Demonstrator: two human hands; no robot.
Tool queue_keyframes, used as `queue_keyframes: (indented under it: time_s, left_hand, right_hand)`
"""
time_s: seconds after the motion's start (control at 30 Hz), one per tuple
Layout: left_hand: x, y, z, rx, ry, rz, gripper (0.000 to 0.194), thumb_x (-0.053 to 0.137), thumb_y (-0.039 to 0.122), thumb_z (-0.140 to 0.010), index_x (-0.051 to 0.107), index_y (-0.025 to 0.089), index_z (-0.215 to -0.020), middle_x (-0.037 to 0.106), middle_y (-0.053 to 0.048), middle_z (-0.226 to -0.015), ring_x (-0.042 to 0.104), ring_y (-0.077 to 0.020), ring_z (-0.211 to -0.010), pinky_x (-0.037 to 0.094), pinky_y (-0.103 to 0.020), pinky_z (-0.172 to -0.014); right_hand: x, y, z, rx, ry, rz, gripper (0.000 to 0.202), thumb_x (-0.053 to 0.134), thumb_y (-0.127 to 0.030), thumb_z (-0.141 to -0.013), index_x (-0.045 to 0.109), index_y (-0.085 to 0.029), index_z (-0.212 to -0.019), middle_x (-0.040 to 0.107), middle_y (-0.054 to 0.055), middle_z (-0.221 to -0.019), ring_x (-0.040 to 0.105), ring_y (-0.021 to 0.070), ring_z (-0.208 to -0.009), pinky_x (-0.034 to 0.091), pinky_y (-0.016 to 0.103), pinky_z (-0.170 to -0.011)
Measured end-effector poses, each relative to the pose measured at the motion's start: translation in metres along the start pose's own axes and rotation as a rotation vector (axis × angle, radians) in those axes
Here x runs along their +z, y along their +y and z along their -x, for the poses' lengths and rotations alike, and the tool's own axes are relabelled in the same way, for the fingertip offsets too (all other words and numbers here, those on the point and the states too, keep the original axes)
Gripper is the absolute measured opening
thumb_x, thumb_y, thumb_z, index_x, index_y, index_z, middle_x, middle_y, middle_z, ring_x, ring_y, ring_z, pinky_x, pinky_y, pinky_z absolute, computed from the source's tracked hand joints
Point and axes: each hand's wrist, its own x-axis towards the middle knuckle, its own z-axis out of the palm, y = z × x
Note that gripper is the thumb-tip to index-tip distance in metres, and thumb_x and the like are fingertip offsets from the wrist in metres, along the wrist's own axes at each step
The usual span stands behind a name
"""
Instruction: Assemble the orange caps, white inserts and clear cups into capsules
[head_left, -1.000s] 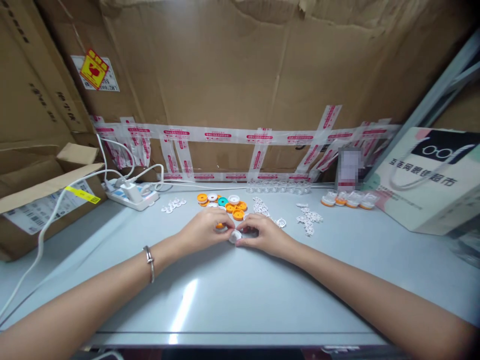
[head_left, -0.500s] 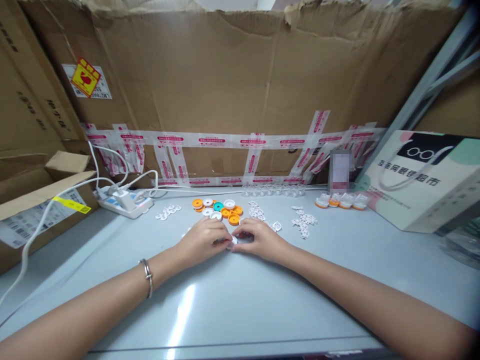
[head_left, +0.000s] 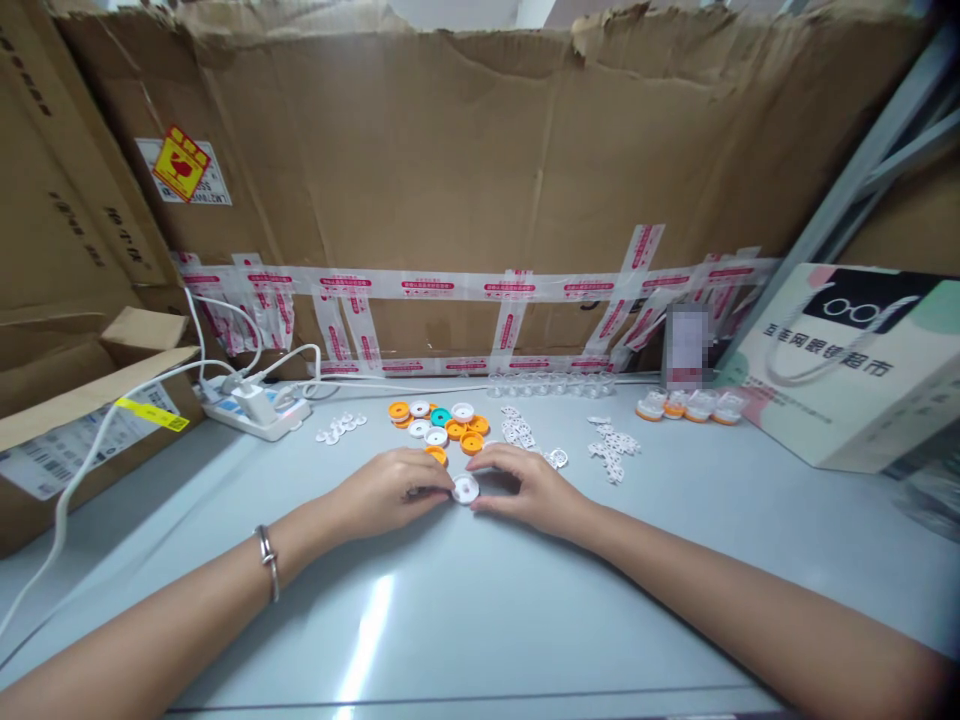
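A white round cap [head_left: 466, 489], its hollow side up with a small piece at its centre, lies on the table between my hands. The fingertips and thumb of my left hand [head_left: 394, 492] are pinched at the cap's left edge. My right hand [head_left: 534, 487] curves around the other side with thumb and index finger spread apart; whether they touch the rim I cannot tell. Just behind lie several round caps in orange [head_left: 471, 443], white [head_left: 435, 438] and teal [head_left: 441, 416].
Small white pieces [head_left: 341, 428] lie left of the caps, and white openwork pieces [head_left: 615, 445] to the right. Clear domed parts [head_left: 551, 384] line the back. Orange-based clear assemblies [head_left: 699, 405] stand near a paper bag [head_left: 840, 370]. A power strip [head_left: 259, 410] sits at left.
My right fingers have spread away from the white cap, which now shows more fully. My left hand has shifted slightly left and uncovered an orange cap. The view has tilted a little.
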Motion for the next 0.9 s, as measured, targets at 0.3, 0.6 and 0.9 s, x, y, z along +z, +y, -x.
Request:
queue_keyframes:
  time_s: [0.3,0.6,0.9]
  left_hand:
    - [0.0062,-0.0047,0.0026,0.02,-0.03,0.039,0.028,0.047,0.02,-0.088,0.061,0.022,-0.112,0.065,-0.004,-0.11,0.061,-0.0148,-0.097,0.047,-0.027,-0.087]
    - [0.0077,-0.0044,0.0023,0.011,-0.019,0.064,0.03,0.046,0.019,-0.088,0.06,0.025,-0.115,0.063,-0.005,-0.112,0.061,-0.015,-0.097,0.048,-0.028,-0.089]
    - [0.0064,-0.0018,0.0028,0.013,-0.029,0.061,0.032,0.044,0.019,-0.089,0.058,0.024,-0.117,0.061,-0.006,-0.112,0.059,-0.0155,-0.099,0.047,-0.029,-0.089]
  right_hand:
    - [0.0044,0.004,0.0011,0.047,-0.025,0.018,0.018,0.065,-0.029,-0.076,0.065,-0.019,-0.091,0.069,0.004,-0.087,0.062,0.0161,-0.081,0.047,0.028,-0.076]
    - [0.0053,0.0004,0.0015,0.062,-0.01,0.01,0.019,0.067,-0.027,-0.075,0.066,-0.019,-0.092,0.069,0.004,-0.089,0.063,0.0163,-0.081,0.049,0.028,-0.075]
    - [0.0097,0.0063,0.0023,0.024,0.03,-0.034,0.017,0.067,-0.028,-0.075,0.069,-0.02,-0.09,0.071,0.005,-0.091,0.066,0.0167,-0.083,0.05,0.028,-0.077]
